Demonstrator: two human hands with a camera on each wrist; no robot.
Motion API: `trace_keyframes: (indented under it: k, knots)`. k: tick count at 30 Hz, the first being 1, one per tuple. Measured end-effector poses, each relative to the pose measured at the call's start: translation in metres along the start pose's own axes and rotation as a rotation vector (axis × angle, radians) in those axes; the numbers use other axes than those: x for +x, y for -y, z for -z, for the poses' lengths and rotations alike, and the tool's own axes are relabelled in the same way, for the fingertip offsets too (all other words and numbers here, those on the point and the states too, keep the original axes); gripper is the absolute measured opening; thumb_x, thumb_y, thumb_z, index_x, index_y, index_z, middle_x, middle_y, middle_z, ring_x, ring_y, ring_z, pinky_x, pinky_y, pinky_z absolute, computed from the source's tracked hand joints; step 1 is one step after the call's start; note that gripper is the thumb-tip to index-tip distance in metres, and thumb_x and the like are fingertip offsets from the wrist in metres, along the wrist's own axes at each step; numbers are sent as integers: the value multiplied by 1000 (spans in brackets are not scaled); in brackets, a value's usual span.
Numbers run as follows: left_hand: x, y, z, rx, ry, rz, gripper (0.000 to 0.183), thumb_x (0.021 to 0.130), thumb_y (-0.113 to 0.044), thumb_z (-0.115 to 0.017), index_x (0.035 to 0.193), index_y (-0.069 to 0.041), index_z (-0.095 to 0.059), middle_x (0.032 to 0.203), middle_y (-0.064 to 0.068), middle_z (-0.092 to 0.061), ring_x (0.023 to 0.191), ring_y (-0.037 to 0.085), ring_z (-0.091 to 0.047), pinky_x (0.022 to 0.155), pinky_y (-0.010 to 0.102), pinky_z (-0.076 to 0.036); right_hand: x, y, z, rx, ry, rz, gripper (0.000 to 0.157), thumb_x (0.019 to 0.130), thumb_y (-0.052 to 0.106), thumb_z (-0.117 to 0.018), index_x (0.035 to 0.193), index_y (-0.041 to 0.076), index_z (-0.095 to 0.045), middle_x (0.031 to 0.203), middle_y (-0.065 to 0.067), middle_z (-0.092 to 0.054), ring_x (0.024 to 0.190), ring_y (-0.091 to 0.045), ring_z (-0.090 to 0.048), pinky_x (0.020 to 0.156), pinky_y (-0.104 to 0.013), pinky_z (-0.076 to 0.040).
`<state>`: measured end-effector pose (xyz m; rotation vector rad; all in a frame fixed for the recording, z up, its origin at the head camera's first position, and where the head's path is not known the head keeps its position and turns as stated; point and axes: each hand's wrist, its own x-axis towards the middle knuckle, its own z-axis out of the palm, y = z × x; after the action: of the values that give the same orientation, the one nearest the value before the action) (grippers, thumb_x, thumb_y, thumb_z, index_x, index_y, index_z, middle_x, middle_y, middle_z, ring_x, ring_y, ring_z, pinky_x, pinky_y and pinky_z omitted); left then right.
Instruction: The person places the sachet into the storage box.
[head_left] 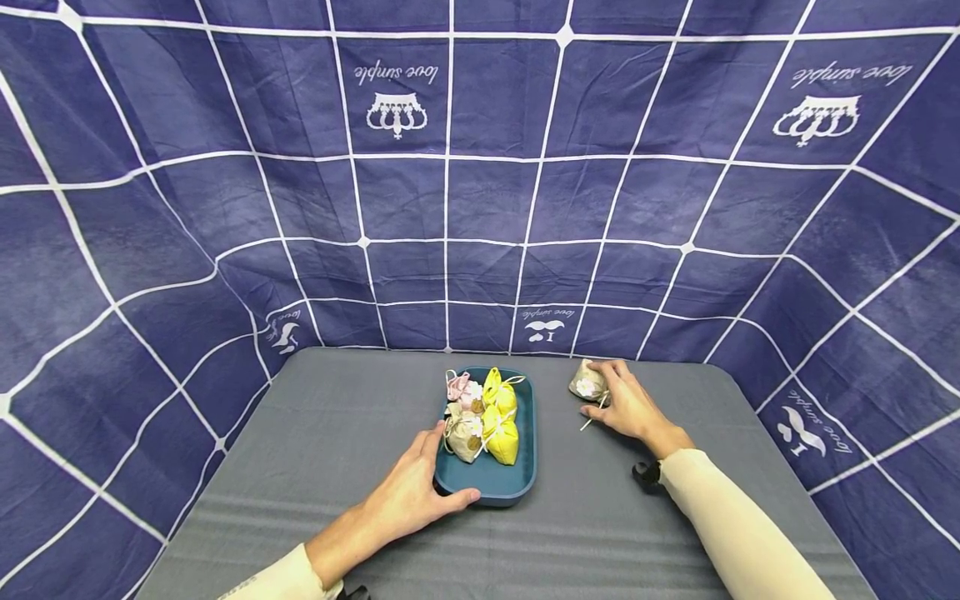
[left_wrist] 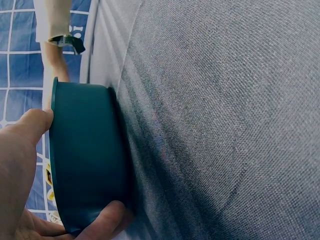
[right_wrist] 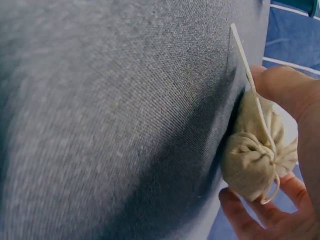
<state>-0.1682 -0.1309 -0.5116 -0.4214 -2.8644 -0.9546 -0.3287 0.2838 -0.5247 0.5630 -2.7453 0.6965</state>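
A blue-green plastic tray (head_left: pixel 491 482), rounded at the corners, stands on the table. My left hand (head_left: pixel 405 492) grips its near left corner, thumb along the near rim and fingers at the left wall; the tray's outer wall (left_wrist: pixel 90 150) fills much of the left wrist view. Inside lie small drawstring pouches: a pink one (head_left: pixel 467 392), a beige one (head_left: pixel 463 437) and yellow ones (head_left: pixel 502 437). Right of the tray, my right hand (head_left: pixel 636 408) holds another beige drawstring pouch (head_left: pixel 587 383) between thumb and fingers. Its loose cord (right_wrist: pixel 252 90) hangs out in the right wrist view.
Grey cloth (head_left: pixel 337 417) covers the table, with soft folds near the front. A blue cloth with white grid lines (head_left: pixel 487 200) hangs behind the table and along both sides. The table's back edge runs close behind the tray and the held pouch.
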Motion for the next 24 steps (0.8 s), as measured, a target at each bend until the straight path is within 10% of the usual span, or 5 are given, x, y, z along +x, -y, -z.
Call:
trace_keyframes:
  k: [24]
  knots:
    - [0, -1, 1, -2, 6, 4, 126, 84, -63, -101, 171, 10, -46, 154, 25, -67, 140, 39, -73, 119, 56, -62, 10, -8, -10, 40, -87, -27, 60, 88, 7, -97, 138, -1, -66, 130, -30, -72, 112, -49, -73, 97, -63, -61]
